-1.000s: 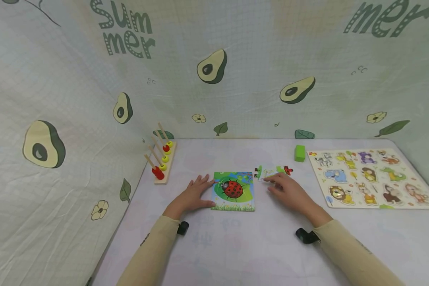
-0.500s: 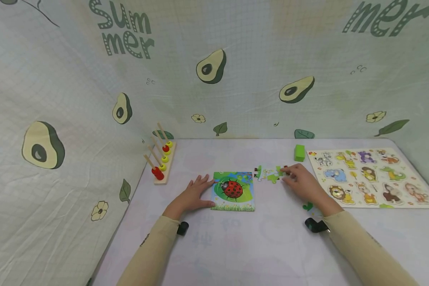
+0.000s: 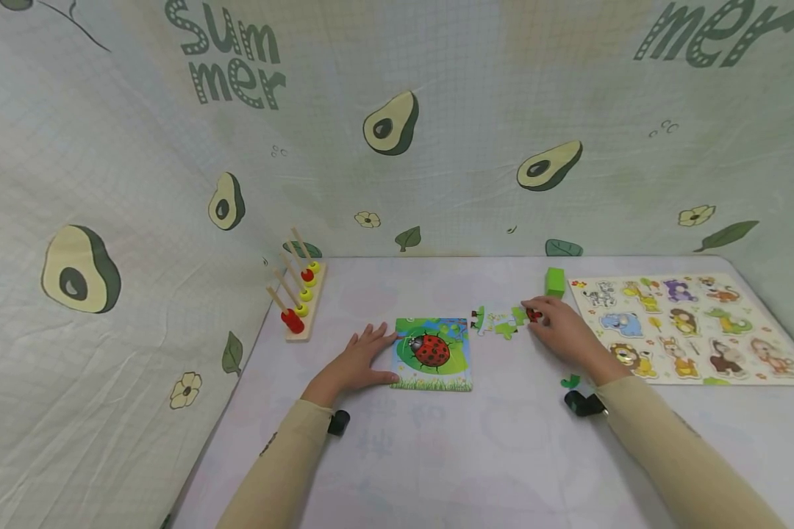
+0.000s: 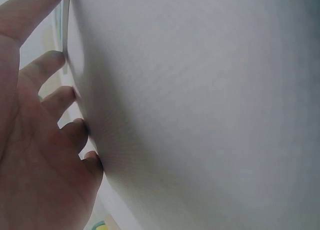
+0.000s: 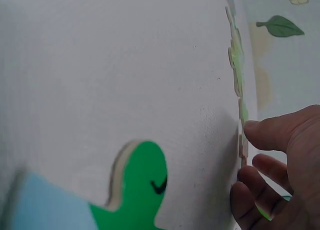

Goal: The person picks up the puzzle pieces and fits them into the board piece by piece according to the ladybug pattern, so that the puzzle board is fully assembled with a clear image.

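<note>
My left hand (image 3: 353, 364) rests with spread fingers at the left edge of a square ladybug picture puzzle (image 3: 431, 354). In the left wrist view, its fingertips (image 4: 77, 127) touch the tabletop. To the right of the picture lie several loose jigsaw pieces (image 3: 496, 323), green and pale blue. At their right end my right hand (image 3: 562, 334) pinches a red jigsaw piece (image 3: 534, 315) between thumb and fingers; the hand partly hides it. Near the right wrist lies a green and blue piece (image 5: 142, 177), large in the right wrist view.
A wooden bead stacker (image 3: 307, 308) with red and yellow beads stands at the back left. Behind the right hand is a green block (image 3: 555, 282). An animal peg board (image 3: 655, 342) lies to the right. A patterned cloth (image 3: 463, 213) hangs behind the table.
My right hand has moved right from the pale blue and green pieces to the red piece, uncovering the green pieces. The left hand and the ladybug picture have stayed put.
</note>
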`<state>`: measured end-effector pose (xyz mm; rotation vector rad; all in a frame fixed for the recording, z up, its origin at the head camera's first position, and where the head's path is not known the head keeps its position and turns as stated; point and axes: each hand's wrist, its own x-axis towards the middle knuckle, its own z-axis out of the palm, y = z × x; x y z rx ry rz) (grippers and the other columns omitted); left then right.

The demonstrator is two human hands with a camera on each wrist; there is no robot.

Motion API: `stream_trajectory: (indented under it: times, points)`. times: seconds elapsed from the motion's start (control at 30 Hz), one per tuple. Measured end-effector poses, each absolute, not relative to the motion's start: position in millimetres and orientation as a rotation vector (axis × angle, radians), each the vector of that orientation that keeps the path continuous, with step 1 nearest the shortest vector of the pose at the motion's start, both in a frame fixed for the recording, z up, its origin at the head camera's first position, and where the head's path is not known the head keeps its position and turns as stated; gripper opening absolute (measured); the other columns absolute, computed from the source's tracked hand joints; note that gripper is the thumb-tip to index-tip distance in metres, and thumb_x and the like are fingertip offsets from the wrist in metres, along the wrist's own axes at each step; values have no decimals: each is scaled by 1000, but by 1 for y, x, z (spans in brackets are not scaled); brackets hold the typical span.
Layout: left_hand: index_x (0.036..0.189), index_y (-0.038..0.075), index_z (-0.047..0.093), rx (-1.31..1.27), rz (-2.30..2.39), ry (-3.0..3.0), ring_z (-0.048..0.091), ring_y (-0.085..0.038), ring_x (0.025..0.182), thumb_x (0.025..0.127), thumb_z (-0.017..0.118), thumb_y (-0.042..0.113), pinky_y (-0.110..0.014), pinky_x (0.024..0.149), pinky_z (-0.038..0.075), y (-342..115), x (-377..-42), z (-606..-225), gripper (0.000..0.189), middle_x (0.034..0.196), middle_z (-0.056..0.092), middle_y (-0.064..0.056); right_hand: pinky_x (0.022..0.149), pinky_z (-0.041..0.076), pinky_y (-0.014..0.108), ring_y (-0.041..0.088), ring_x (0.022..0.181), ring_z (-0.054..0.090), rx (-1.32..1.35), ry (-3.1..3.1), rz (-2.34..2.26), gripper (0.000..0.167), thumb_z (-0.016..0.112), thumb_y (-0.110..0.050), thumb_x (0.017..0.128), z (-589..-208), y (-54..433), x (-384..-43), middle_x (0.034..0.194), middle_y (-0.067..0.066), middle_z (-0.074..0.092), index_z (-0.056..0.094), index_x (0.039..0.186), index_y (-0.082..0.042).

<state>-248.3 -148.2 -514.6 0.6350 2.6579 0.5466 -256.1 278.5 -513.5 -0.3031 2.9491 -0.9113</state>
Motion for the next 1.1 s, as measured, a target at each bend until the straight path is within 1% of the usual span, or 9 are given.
stream_trajectory:
  times: [0.07,0.13,0.23,0.3,0.5,0.63,0.73,0.9,1.1]
  points:
    - [160,24,36,638,548,2661,3,-31,157,87,76,52,-51,126,3,-148,-249,-516,88,169,18,-5,88,50,53,34,104,58,-304,2945,-884,48,63,-11,100,-513,278,-257,145,27,47,53,146,-1]
    - [160,24,35,638,551,2659,3,-30,157,87,76,52,-51,126,3,-149,-249,-517,88,170,18,-5,96,48,58,39,114,57,-298,2937,-866,47,61,-11,100,-513,277,-258,144,27,48,53,145,-1]
    - [160,24,35,638,552,2660,3,-30,157,87,76,51,-51,126,3,-149,-248,-517,88,169,18,-4,104,43,62,46,125,51,-294,2940,-857,44,61,-9,100,-514,276,-259,141,28,50,55,143,-1]
    - [160,24,36,636,561,2658,3,-30,157,87,77,51,-51,126,3,-149,-248,-516,88,169,18,-5,106,40,63,48,129,48,-287,2941,-861,42,61,-8,100,-515,276,-259,139,29,50,56,141,0]
    - [160,23,36,636,577,2654,4,-31,157,87,77,49,-50,126,3,-148,-246,-513,87,169,18,-5,92,47,56,40,111,53,-244,2958,-851,46,65,-11,98,-515,279,-260,130,28,50,56,142,-1]
    - [160,23,36,635,575,2653,4,-31,157,87,77,50,-50,126,3,-148,-246,-512,88,169,18,-6,80,47,47,34,99,51,-218,2952,-854,52,69,-13,96,-513,281,-259,120,25,50,54,145,-2]
    - [160,23,36,634,571,2656,4,-31,157,87,77,50,-50,126,3,-148,-246,-512,88,169,19,-6,74,46,41,31,93,51,-209,2927,-893,54,69,-13,96,-512,282,-258,113,22,48,52,146,-2]
    - [160,23,36,635,572,2663,4,-30,157,87,77,50,-50,126,3,-148,-246,-513,87,169,19,-5,75,47,39,29,92,53,-226,2955,-927,47,67,-12,97,-512,282,-258,110,19,50,56,141,-2]
    - [160,23,36,636,579,2663,4,-30,157,87,77,50,-50,126,3,-148,-245,-513,88,169,19,-5,79,52,46,32,94,62,-193,2951,-1016,40,66,-11,97,-511,282,-257,110,19,62,57,135,-1]
